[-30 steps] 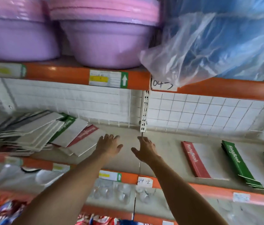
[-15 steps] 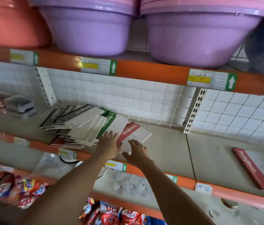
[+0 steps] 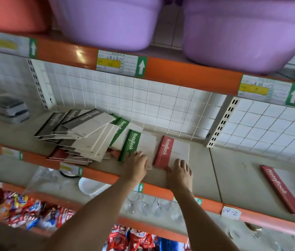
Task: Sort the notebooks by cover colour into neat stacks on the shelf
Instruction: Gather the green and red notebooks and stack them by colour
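On the shelf [image 3: 206, 171], red-spined notebook [image 3: 172, 151] and green-spined notebook [image 3: 135, 144] — flat, relaxed fingers of right hand [image 3: 179, 171], left hand [image 3: 136, 164] atop.

**Readable lettering around the green notebook**

"NoteBook" printed in white along the spine band of the green notebook [image 3: 131, 144]. Same word on the red notebook [image 3: 164, 151] just right of it, on a second green notebook [image 3: 120, 126] behind it, on the grey notebooks [image 3: 86, 117] to its left, and on another red notebook [image 3: 279, 187] far right. Handwritten "04-2" on a white tag [image 3: 231, 212] on the shelf edge, below and right. White up-arrows on green price labels [image 3: 140, 67] above; their print illegible.
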Demonstrator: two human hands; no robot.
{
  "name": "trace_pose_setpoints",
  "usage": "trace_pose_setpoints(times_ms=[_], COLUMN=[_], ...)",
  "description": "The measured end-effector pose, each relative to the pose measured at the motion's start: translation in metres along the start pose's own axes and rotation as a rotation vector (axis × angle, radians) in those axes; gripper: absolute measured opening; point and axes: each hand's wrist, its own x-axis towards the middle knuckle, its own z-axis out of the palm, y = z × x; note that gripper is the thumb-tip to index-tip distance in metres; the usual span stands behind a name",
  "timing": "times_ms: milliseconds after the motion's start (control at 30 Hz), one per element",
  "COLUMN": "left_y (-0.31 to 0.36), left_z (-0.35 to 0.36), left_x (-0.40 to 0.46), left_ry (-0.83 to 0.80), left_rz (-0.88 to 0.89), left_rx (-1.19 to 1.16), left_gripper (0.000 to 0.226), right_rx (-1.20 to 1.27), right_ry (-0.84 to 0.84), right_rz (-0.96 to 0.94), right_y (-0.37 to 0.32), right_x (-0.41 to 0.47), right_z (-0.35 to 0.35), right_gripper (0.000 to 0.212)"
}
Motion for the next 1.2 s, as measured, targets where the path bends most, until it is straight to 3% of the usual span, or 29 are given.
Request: trace_pose_setpoints(times_ms=[67,133,267,400,467,600,667,767,967,1200], left_y=[0.003,0.003,0.004,0.004,0.003,0.005,0.006,0.007,0.008,0.006], left_z=[0.008,0.009,0.011,0.015,0.016,0.016,0.014,0.011,0.006,0.005], left_x=[0.003,0.004,0.003,0.006,0.006,0.002,0.0,-0.001,-0.001,-0.003], left_ry=[0.0,-0.006,-0.115,-0.224,-0.23,-0.099,-0.052,-0.034,0.02,0.092], left_rz=[0.039,-0.034,-0.238,-0.299,-0.307,-0.27,-0.321,-0.373,-0.342,-0.347], left_rx=[-0.021,-0.033,0.105,0.104,0.076,0.074,0.119,0.193,0.114,-0.242], left_gripper=[0.018,0.008,0.049,0.065,0.064,0.052,0.061,0.069,0.06,0.097], right_rx=[0.028,0.007,-0.047,-0.026,-0.026,-0.133,-0.155,-0.179,-0.126,-0.021], right_ry=[0.023,0.03,-0.008,0.071,0.119,0.094,0.079,0.095,0.104,0.048], right_rz=[0.026,0.033,0.035,0.051,0.087,0.17,0.271,0.315,0.383,0.436], right_y=[0.003,0.004,0.006,0.003,0.0,0.003,0.003,0.002,-0.002,-0.001], right_x=[0.001,0.002,0.0,0.002,0.001,0.0,0.0,-0.001,-0.005,-0.001], right_z=[0.003,0.004,0.006,0.009,0.01,0.011,0.009,0.006,-0.001,-0.011], right_gripper=[0.035,0.037,0.058,0.03,0.028,0.066,0.091,0.108,0.113,0.11])
